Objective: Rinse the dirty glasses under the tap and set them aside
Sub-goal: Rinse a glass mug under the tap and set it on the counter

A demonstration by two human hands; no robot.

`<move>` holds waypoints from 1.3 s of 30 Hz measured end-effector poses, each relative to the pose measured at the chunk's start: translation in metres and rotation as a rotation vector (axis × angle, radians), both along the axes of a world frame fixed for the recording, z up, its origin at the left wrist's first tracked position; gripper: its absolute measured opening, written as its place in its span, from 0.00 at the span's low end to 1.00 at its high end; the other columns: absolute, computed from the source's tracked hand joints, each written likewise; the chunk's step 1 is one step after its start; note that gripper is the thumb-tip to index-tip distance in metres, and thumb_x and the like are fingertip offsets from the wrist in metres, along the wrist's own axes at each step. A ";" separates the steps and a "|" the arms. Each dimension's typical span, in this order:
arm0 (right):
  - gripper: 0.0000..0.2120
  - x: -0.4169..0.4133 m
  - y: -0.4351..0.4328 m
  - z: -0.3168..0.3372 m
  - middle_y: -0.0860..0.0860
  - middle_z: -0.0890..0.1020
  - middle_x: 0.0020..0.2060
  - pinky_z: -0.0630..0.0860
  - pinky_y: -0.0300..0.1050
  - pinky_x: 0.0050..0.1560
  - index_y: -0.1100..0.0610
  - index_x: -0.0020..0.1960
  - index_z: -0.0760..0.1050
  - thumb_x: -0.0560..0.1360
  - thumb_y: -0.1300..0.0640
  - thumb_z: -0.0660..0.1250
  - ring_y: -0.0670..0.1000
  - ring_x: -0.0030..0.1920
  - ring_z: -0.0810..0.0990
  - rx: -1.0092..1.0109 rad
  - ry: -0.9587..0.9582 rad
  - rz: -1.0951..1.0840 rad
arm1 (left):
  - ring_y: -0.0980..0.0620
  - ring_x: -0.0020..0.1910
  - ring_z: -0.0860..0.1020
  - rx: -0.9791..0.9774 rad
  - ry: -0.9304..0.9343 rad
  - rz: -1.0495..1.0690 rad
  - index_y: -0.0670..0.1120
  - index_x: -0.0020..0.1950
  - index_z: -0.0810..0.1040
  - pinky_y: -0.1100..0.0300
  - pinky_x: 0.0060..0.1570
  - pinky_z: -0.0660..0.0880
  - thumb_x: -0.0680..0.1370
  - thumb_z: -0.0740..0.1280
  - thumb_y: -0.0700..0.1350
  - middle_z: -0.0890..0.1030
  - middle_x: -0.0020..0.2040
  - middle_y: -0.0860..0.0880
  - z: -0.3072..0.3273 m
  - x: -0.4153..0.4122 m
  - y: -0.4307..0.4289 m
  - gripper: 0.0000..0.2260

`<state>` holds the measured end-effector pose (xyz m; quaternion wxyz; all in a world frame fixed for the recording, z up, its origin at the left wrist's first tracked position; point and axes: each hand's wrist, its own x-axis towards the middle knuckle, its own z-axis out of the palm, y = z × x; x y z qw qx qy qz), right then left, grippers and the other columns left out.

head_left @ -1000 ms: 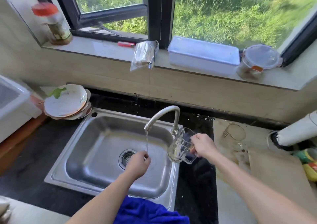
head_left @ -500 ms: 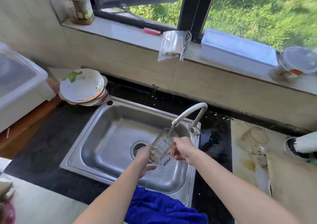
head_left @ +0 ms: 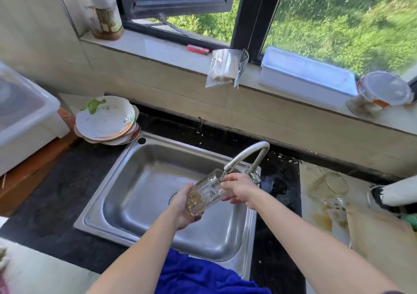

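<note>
A clear ribbed glass (head_left: 206, 192) is tilted over the steel sink (head_left: 126, 181), its mouth right under the spout of the curved tap (head_left: 246, 156). Brownish liquid sits in its lower end. My left hand (head_left: 182, 205) cups the glass's base from below and behind. My right hand (head_left: 239, 187) grips the glass near its rim, fingers curled round it. A second clear glass (head_left: 329, 187) lies tilted on the pale counter to the right, apart from both hands.
Stacked dirty plates (head_left: 106, 120) sit at the sink's back left corner. A blue cloth (head_left: 203, 273) hangs over the sink's front edge. A white bin (head_left: 24, 122) stands at left. A jar (head_left: 101, 9), lighter, bag and containers line the windowsill. A white roll (head_left: 399, 192) lies at far right.
The glass went from my right hand beside the tap to under the spout, and my left hand took hold of its base. Since half a second ago it tilted further.
</note>
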<state>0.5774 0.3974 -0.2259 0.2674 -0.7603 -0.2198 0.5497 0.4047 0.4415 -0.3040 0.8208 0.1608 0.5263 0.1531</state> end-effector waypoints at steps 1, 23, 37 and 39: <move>0.06 0.000 0.002 -0.001 0.58 0.84 0.47 0.75 0.38 0.26 0.58 0.55 0.76 0.79 0.60 0.66 0.52 0.32 0.83 0.016 0.005 -0.013 | 0.47 0.34 0.75 0.002 -0.022 0.013 0.46 0.45 0.78 0.58 0.36 0.70 0.79 0.59 0.57 0.80 0.38 0.45 0.001 -0.002 0.002 0.16; 0.01 0.004 0.018 0.001 0.57 0.82 0.44 0.78 0.41 0.30 0.58 0.51 0.74 0.79 0.62 0.65 0.53 0.35 0.83 0.060 0.042 0.058 | 0.48 0.29 0.74 0.004 0.027 0.090 0.47 0.44 0.80 0.60 0.32 0.65 0.80 0.56 0.60 0.80 0.36 0.46 -0.003 -0.001 0.019 0.21; 0.06 0.006 0.012 -0.003 0.54 0.84 0.47 0.75 0.41 0.31 0.56 0.49 0.77 0.76 0.54 0.70 0.53 0.42 0.85 0.057 -0.134 0.145 | 0.46 0.30 0.74 -0.011 0.019 0.063 0.45 0.45 0.78 0.58 0.33 0.66 0.79 0.57 0.58 0.81 0.36 0.44 0.002 -0.005 0.016 0.19; 0.06 0.005 0.014 -0.002 0.53 0.83 0.46 0.77 0.42 0.32 0.54 0.47 0.77 0.74 0.55 0.72 0.53 0.45 0.84 0.113 -0.190 0.138 | 0.45 0.31 0.74 -0.033 -0.004 0.037 0.44 0.47 0.79 0.58 0.34 0.69 0.79 0.56 0.59 0.81 0.38 0.43 0.004 -0.004 0.014 0.20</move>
